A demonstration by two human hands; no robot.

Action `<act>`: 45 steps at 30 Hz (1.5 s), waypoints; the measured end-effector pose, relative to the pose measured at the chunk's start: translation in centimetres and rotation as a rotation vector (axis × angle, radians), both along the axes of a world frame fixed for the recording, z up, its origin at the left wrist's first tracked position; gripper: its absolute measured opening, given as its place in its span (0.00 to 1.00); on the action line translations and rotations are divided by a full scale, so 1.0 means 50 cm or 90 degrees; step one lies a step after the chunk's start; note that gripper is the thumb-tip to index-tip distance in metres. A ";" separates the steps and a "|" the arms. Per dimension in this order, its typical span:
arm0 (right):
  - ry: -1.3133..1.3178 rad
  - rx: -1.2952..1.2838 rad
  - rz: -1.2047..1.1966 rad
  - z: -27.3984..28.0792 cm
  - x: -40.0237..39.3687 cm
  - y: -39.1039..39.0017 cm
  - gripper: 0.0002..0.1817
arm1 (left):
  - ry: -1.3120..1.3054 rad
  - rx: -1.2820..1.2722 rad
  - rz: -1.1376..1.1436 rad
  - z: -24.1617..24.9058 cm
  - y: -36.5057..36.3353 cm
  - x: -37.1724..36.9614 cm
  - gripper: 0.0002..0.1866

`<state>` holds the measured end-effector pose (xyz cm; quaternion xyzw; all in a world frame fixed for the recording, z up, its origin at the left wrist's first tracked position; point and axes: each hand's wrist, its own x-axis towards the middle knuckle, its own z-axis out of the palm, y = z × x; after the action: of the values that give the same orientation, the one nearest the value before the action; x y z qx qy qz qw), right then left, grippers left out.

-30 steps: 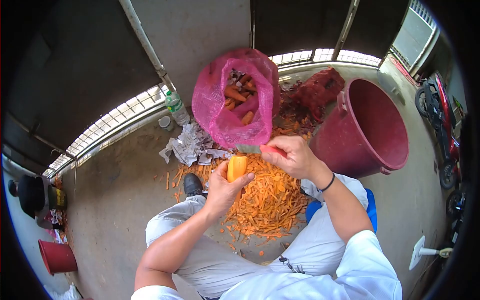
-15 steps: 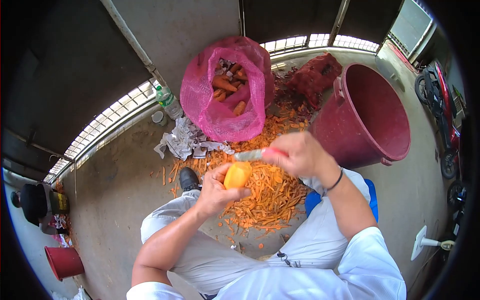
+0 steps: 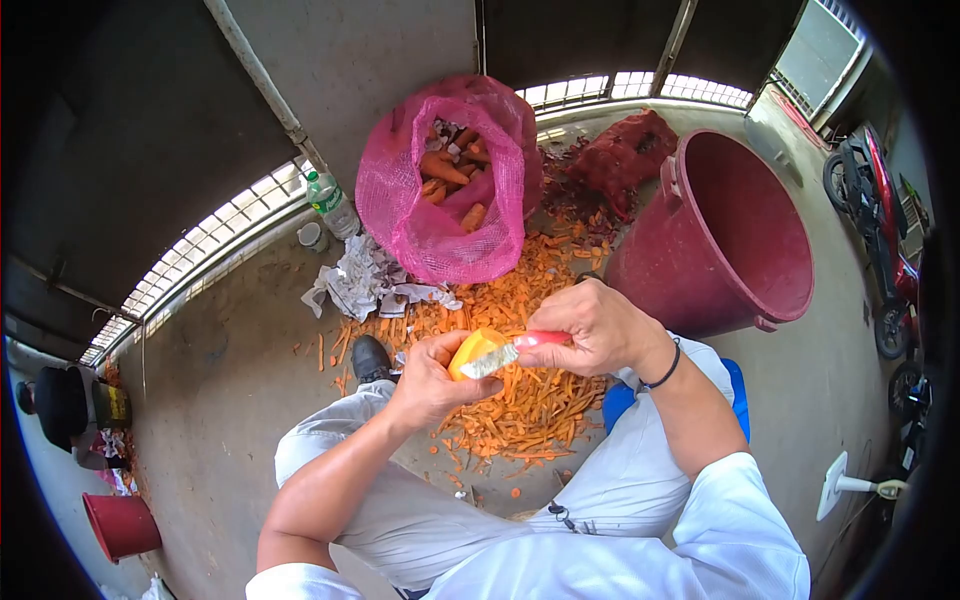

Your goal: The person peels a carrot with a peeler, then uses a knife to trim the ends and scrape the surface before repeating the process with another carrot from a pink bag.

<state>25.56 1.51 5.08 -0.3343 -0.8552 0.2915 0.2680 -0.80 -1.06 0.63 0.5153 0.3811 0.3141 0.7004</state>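
Observation:
My left hand is closed around a peeled carrot, its orange-yellow end pointing up and away from me. In my right hand is a knife with a red handle, gripped between thumb and fingers. Its pale, smeared blade lies against the near right side of the carrot. Below both hands a heap of carrot peelings spreads over the floor between my legs. Beyond it stands a pink mesh sack, open at the top, with several unpeeled carrots inside.
A large maroon tub tilts at the right, beside a red mesh sack. Crumpled paper, a plastic bottle and a cup sit left of the pink sack. A small red bucket stands far left; a motorcycle is far right.
My right hand has brought the knife down and toward me, from above the carrot's far end to its near right side. My left hand keeps its hold on the carrot.

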 end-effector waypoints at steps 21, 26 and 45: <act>0.094 -0.153 -0.028 -0.021 0.019 0.010 0.17 | -0.067 -0.041 0.014 0.004 -0.005 -0.016 0.27; 0.063 -0.058 0.016 -0.003 -0.007 -0.009 0.18 | -0.090 -0.016 0.034 0.003 -0.003 -0.004 0.22; 0.075 0.040 0.005 0.002 -0.025 -0.024 0.19 | -0.033 0.045 0.075 -0.014 -0.005 0.004 0.15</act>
<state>24.30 0.28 5.20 -0.3050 -0.8479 0.2848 0.3271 -0.60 -1.33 -0.05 0.5083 0.3813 0.3812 0.6715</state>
